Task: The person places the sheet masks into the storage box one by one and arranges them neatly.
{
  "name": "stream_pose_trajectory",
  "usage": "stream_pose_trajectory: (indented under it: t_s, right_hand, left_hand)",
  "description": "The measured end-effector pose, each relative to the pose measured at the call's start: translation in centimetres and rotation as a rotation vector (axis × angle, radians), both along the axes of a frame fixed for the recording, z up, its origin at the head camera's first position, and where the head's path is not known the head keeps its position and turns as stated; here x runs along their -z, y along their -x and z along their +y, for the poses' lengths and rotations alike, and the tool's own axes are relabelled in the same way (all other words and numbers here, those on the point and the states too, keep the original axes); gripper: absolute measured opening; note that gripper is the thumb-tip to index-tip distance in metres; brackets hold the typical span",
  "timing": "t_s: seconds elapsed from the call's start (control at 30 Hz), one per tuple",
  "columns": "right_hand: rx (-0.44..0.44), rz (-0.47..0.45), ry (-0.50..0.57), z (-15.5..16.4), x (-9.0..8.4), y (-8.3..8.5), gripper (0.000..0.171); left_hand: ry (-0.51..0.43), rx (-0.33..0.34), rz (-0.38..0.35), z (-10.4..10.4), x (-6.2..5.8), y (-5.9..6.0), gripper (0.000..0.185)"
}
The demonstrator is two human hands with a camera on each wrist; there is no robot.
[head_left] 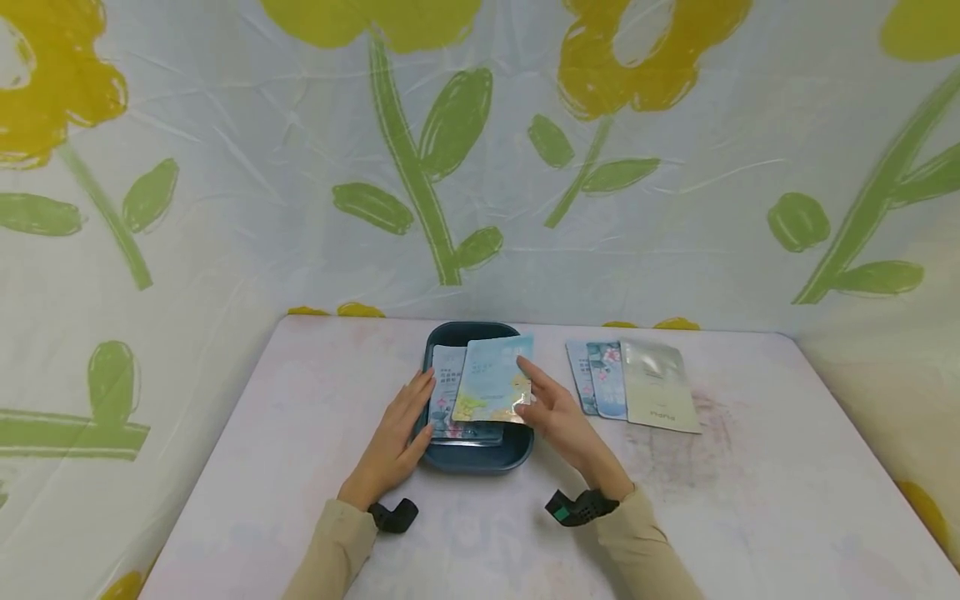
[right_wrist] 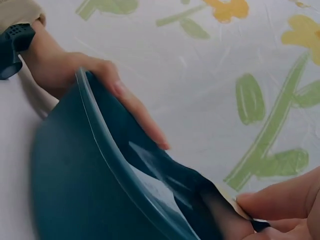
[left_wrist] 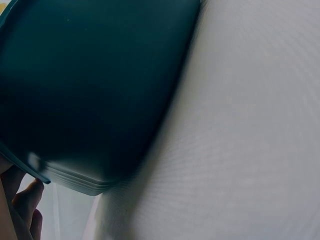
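Observation:
A dark teal tray (head_left: 480, 463) sits mid-table with a few flat sachets (head_left: 448, 392) stacked inside. My left hand (head_left: 420, 408) lies with straight fingers against the tray's left rim; the right wrist view shows that hand (right_wrist: 125, 100) along the rim of the tray (right_wrist: 75, 190). My right hand (head_left: 527, 388) pinches a light blue sachet (head_left: 493, 379) by its right edge, holding it over the tray on top of the stack. The left wrist view is filled by the tray's outer wall (left_wrist: 100, 90), with fingertips (left_wrist: 22, 205) at the bottom left.
Three more sachets lie fanned on the table right of the tray: two blue ones (head_left: 600, 379) and a pale silver one (head_left: 660, 387). A flower-print cloth (head_left: 450, 167) hangs behind and at both sides. The pale tabletop (head_left: 750, 500) spreads around.

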State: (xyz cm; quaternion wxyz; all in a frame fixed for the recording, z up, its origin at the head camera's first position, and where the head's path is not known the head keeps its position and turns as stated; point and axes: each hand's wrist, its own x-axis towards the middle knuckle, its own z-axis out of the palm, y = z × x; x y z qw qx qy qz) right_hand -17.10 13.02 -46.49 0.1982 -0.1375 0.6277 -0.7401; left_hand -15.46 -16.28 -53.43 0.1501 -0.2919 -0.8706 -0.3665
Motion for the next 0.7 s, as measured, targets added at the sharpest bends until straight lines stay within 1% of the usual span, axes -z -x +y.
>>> stream_pose_trajectory:
  t_s: [0.17,0.3,0.53,0.63,0.7]
  right_hand:
    - [-0.026,0.01,-0.094,-0.8,-0.4,0.0,0.071]
    - [-0.046,-0.008,-0.124,-1.4,-0.8,0.3,0.07]
    - [-0.136,-0.025,-0.167,-2.4,-1.1,1.4,0.066]
    - [-0.132,-0.034,-0.179,-2.6,-1.2,1.6,0.064]
    - [-0.108,-0.049,-0.183,-2.7,-1.2,1.6,0.061]
  left_hand:
    - [0.001,-0.009,0.017,0.0,0.0,0.1,0.062]
    - [-0.004,0.003,0.031,0.0,0.2,0.2,0.061]
    - [-0.02,0.01,0.043,0.0,0.4,0.2,0.061]
    - [-0.015,0.012,0.055,0.0,0.4,0.2,0.06]
    - [-0.017,0.013,0.059,0.0,0.3,0.3,0.06]
